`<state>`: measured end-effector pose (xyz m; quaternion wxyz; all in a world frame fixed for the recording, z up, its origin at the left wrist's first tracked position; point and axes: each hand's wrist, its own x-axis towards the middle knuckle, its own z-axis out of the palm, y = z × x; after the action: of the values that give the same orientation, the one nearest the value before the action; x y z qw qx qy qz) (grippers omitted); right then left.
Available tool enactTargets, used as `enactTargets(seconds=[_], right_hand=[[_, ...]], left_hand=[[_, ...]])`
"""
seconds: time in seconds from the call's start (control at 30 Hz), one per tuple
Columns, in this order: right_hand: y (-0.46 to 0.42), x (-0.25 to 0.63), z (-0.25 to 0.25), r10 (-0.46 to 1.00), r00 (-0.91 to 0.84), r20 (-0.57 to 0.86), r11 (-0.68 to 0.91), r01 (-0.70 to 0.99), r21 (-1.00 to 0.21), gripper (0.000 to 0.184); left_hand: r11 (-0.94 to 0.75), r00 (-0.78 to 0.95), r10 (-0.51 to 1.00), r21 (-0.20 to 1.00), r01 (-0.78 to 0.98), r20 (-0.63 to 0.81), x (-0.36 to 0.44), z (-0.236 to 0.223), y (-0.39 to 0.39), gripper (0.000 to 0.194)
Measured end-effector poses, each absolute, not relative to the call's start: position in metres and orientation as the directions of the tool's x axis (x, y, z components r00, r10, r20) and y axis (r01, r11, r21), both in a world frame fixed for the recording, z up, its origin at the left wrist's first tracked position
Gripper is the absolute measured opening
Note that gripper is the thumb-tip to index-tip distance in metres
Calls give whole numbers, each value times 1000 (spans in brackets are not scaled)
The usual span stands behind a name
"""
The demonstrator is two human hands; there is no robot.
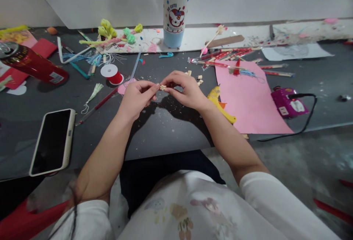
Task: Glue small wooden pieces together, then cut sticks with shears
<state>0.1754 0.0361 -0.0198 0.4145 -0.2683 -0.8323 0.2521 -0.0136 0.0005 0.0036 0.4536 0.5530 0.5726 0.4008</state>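
Observation:
Above the dark table, my left hand (141,97) and my right hand (185,88) meet at the fingertips. Between them is a small pale, knobbly piece (163,88), too small to name. My right thumb and forefinger pinch it from one side, and my left thumb and fingers close on its other end. Several similar pale pieces (200,80) lie just beyond my right hand. A yellow tool with an orange trigger (221,106), which looks like a glue gun, rests beside my right wrist. Fine crumbs are scattered on the table under my hands.
A white phone (52,140), a red can (34,63) and a spool of red thread (112,75) are on the left. A bottle (176,15) stands at the back. Right, there is pink paper (248,104), wrapped sticks (228,54) and a purple box (289,102) with a black cord.

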Motion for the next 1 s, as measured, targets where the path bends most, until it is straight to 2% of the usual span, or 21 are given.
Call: enactTargets(seconds=[0.2, 0.5, 0.73, 1.0], right_hand=[[35, 174, -21, 640, -529, 557, 744, 246, -621, 17], [34, 172, -21, 690, -520, 504, 699, 297, -651, 12], [35, 172, -24, 790, -466, 398, 598, 448, -664, 10], [34, 169, -25, 824, -430, 370, 565, 568, -599, 10]], left_hand=[[-38, -2, 999, 940, 338, 41, -13, 4, -1, 14], [57, 9, 998, 933, 355, -64, -15, 0, 3, 14], [-102, 19, 993, 770, 629, 117, -18, -8, 5, 17], [-100, 158, 987, 828, 551, 14, -12, -7, 2, 33]])
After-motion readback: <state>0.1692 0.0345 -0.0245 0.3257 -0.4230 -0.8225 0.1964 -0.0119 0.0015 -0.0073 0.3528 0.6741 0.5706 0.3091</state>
